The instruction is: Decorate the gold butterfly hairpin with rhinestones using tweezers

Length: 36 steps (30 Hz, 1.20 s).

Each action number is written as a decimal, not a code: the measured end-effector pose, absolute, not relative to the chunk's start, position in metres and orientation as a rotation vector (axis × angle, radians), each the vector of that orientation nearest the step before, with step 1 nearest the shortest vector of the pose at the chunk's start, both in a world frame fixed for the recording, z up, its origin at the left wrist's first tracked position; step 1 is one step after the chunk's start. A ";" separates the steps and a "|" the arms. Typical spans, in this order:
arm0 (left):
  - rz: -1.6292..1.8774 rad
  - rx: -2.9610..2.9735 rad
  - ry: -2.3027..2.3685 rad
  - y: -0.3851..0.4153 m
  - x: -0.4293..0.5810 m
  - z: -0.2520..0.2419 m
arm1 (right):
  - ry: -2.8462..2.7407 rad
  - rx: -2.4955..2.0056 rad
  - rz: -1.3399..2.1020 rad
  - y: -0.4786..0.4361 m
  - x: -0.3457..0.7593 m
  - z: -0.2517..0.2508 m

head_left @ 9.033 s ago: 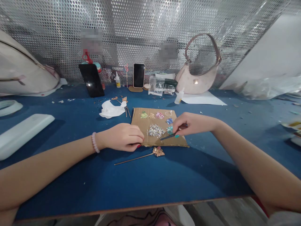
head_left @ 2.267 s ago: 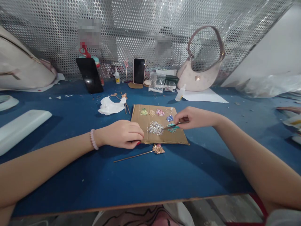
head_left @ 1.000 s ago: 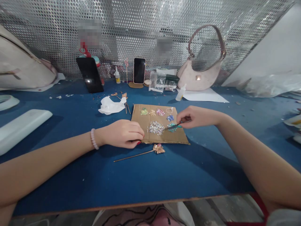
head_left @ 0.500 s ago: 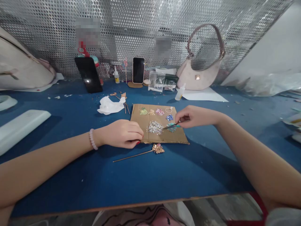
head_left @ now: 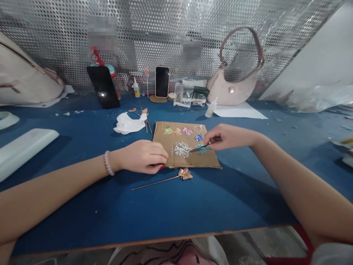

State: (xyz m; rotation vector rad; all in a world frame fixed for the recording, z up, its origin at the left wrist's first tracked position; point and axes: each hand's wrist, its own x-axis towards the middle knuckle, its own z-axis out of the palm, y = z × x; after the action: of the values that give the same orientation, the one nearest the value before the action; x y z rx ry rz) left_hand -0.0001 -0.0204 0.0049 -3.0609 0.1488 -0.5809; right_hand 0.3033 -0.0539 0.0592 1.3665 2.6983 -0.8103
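Note:
Small piles of coloured gems lie on a cardboard sheet [head_left: 212, 161]: silver [head_left: 182, 149], teal [head_left: 201, 148], blue [head_left: 198, 138], pink [head_left: 187, 131], orange and green [head_left: 168, 130]. My right hand [head_left: 220, 137] pinches dark tweezers [head_left: 197, 149], whose tips are at the right edge of the silver pile. My left hand [head_left: 146, 157] rests with curled fingers on the cardboard's left front corner; whether it holds anything is hidden. A gold hairpin [head_left: 156, 183] with a butterfly-like head lies in front of the cardboard.
Behind the cardboard are a white crumpled sheet [head_left: 129, 123], more hairpins [head_left: 147, 121], a glue bottle [head_left: 211, 107], clear bags [head_left: 182, 95] and a standing phone [head_left: 162, 82]. A larger dark phone [head_left: 103, 87] leans at the left. A handbag [head_left: 234, 86] stands at the back right.
My right hand and the tweezers have shifted very slightly left. My left hand stays in the same place.

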 end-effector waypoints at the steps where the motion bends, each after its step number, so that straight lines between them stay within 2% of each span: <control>1: -0.584 -3.061 0.149 -0.020 0.000 0.005 | 2.693 1.365 -0.818 -0.054 0.304 0.060; 30: -0.593 -3.058 0.163 -0.023 0.000 0.008 | 2.717 1.297 -0.903 -0.056 0.299 0.058; 36: -0.596 -3.053 0.163 -0.023 0.000 0.007 | 2.732 1.315 -0.795 -0.056 0.296 0.056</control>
State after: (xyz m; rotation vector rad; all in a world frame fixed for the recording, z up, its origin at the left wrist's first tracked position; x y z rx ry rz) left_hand 0.0005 -0.0226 0.0072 -3.0527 0.1626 -0.5956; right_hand 0.2959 -0.0558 0.0558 1.3146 2.7324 -0.7955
